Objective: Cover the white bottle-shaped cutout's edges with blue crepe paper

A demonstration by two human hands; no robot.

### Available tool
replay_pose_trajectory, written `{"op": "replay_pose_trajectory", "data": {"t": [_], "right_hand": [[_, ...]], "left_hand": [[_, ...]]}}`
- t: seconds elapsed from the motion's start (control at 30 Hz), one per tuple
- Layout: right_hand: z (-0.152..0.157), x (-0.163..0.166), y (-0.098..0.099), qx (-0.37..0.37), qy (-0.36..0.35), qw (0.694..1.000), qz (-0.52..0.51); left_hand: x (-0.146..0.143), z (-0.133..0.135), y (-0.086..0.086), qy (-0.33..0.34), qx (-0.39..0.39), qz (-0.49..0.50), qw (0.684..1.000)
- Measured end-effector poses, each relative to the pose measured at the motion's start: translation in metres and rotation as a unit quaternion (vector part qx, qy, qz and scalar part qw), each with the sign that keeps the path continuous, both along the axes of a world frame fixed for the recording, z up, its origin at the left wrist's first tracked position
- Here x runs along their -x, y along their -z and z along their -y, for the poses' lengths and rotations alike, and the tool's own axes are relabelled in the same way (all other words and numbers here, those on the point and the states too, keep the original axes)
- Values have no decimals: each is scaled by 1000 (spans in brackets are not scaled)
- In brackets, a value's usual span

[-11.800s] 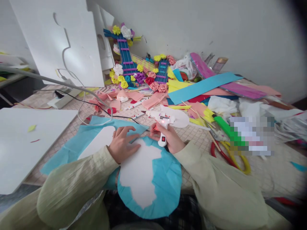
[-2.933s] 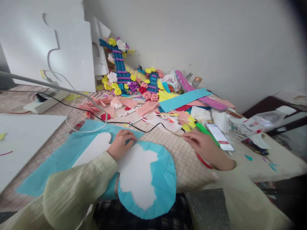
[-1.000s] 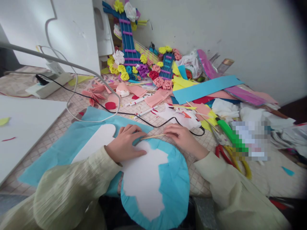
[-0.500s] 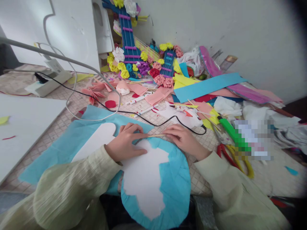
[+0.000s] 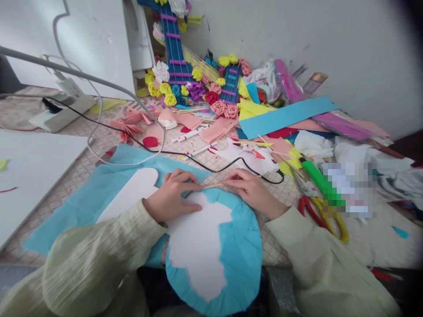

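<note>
Fingers (image 5: pixel 231 180) of the right hand (image 5: pixel 253 191) pinch a thin wooden stick (image 5: pixel 211 186) at the blue tissue paper (image 5: pixel 241 246) edge.
Since half a second ago, barely any shift: the left hand (image 5: pixel 172 196) still presses flat, fingers together, on the white foam cutout (image 5: pixel 198 237). At 3 o'clock the phone (image 5: pixel 348 189) is blurred, nothing readable. The cutout's near rim hangs off the tabletop (image 5: pixel 271 237).
</note>
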State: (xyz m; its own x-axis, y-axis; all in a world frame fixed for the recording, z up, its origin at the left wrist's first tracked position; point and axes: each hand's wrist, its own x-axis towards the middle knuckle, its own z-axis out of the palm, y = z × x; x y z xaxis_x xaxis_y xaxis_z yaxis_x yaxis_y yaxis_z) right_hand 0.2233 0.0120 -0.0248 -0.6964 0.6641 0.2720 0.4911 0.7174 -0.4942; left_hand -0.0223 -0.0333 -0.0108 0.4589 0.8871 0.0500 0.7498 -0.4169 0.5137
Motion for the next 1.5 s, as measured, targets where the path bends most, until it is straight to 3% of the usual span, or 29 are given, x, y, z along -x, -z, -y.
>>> {"op": "replay_pose_trajectory", "data": {"t": [0.63,0.97,1.5], "right_hand": [[2,0,-2,-13,-28,999,38],[4,4,-3,-24,-27,997,62],[4,5,-2,-47,-28,997,63]], "left_hand": [[-2,2,1,-20,14,3,1000],[-2,2,0,-30,-20,18,999],[-2,1,1,-27,17,19,999]]}}
